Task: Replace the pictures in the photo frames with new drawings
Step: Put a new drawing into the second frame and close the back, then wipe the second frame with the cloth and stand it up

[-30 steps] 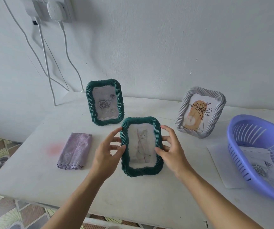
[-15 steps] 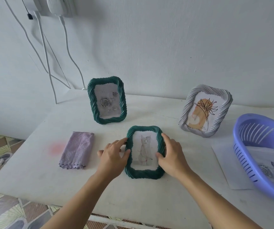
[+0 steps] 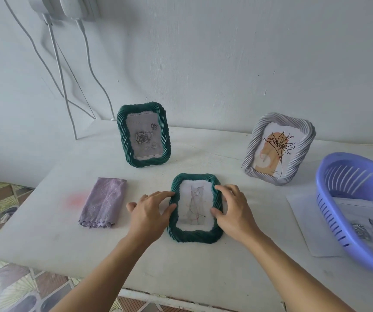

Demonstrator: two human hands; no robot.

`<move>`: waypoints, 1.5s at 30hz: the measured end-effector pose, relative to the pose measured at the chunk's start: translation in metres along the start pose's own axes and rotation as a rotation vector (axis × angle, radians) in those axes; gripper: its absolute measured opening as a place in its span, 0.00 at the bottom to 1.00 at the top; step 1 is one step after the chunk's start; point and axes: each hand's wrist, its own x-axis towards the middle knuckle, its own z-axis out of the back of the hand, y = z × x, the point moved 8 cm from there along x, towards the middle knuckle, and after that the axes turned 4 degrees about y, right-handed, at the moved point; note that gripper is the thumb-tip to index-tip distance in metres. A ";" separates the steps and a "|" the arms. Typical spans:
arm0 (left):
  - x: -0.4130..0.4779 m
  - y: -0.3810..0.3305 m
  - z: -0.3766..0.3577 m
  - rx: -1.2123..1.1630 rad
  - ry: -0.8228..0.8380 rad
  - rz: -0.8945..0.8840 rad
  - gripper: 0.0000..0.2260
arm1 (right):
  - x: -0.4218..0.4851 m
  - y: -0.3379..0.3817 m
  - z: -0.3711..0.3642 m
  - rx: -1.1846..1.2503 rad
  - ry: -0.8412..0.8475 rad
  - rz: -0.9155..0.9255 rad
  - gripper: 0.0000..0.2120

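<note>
A green twisted-rim frame with a cat drawing (image 3: 195, 234) lies face up and flat on the white table (image 3: 203, 273). My left hand (image 3: 149, 213) grips its left edge and my right hand (image 3: 232, 212) grips its right edge. Behind it, a second green frame with a rose picture (image 3: 143, 134) stands upright. A grey frame with an orange plant drawing (image 3: 277, 148) stands tilted at the back right.
A folded lilac cloth (image 3: 104, 202) lies left of my hands. A purple plastic basket (image 3: 358, 199) at the right edge holds sheets with drawings, and a loose sheet (image 3: 304, 224) lies under it. White cables (image 3: 57, 52) hang on the wall.
The cat frame has gone from tilted up in my hands to lying flat on the table. Both hands stay on its sides.
</note>
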 end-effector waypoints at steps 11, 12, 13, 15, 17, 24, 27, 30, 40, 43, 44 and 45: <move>-0.013 0.040 0.057 -0.239 -0.330 0.098 0.08 | -0.001 0.027 0.008 -0.180 -0.167 0.216 0.14; -0.016 0.051 0.069 -0.229 -0.382 0.150 0.06 | 0.001 0.034 0.007 -0.193 -0.172 0.242 0.12; -0.017 0.064 0.080 -0.206 -0.402 0.212 0.05 | 0.004 0.041 0.006 -0.185 -0.164 0.261 0.11; -0.019 0.089 0.090 -0.133 -0.335 0.375 0.09 | 0.009 0.054 0.002 -0.128 -0.143 0.282 0.09; -0.019 0.111 0.093 -0.088 -0.241 0.478 0.16 | 0.016 0.066 -0.002 -0.080 -0.124 0.283 0.09; -0.008 0.145 0.097 -0.156 -0.065 0.467 0.23 | 0.039 0.107 -0.032 0.036 -0.057 0.357 0.06; 0.003 0.151 0.101 -0.285 -0.007 0.432 0.22 | 0.046 0.135 -0.051 0.081 -0.002 0.387 0.08; 0.015 0.154 0.098 -0.339 0.050 0.387 0.18 | 0.055 0.162 -0.075 0.047 0.062 0.396 0.10; 0.034 0.145 0.083 -0.491 0.162 0.341 0.05 | 0.080 0.167 -0.117 0.044 0.284 0.089 0.28; 0.035 0.136 0.086 -0.593 0.172 0.338 0.03 | 0.085 0.160 -0.113 0.222 0.309 -0.047 0.36; 0.035 0.132 0.087 -0.625 0.182 0.323 0.03 | 0.086 0.157 -0.112 0.316 0.323 -0.093 0.37; 0.035 0.129 0.087 -0.655 0.191 0.305 0.03 | 0.086 0.155 -0.112 0.394 0.339 -0.131 0.38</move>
